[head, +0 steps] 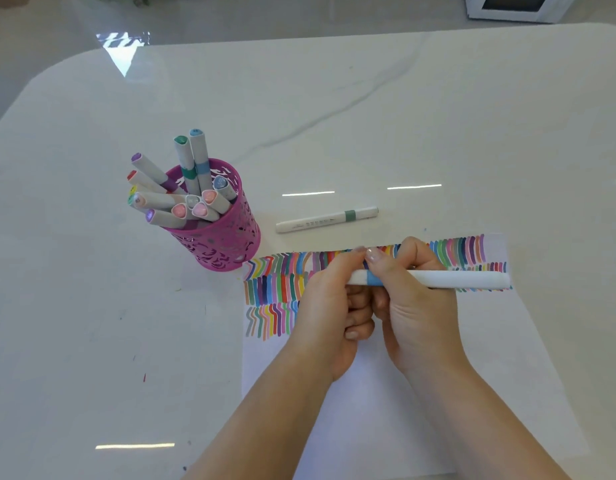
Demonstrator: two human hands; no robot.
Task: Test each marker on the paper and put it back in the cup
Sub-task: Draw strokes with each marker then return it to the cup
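white marble-look desk [334,109] with a faint grey vein carries everything. both hands meet over the sheet of paper [369,393], which lies at the near right of the desk. the left hand [331,306] is curled tight around one end of a white marker [438,279] with a light blue band, and the right hand [414,306] pinches the same marker at the band, thumb and forefinger on top. the marker lies level, its long white barrel sticking out to the right past the right hand, above the paper's coloured strokes. the end inside the left hand is hidden, so whether a cap is on or coming off cannot be told.

the top part of the paper is filled with rows of short strokes in many colours; the lower part is bare.

left of the paper, touching or just beside its far left corner, stands a pink cut-out metal cup [223,237], upright, holding a bunch of capped markers [182,195] that lean out at different angles, caps in purple, red, pink, green and blue. between the cup and the paper's far edge a second marker with a green band [327,220] lies flat on the desk, apart from both hands. a white appliance [514,6] sits at the far right beyond the desk, perhaps a microwave.
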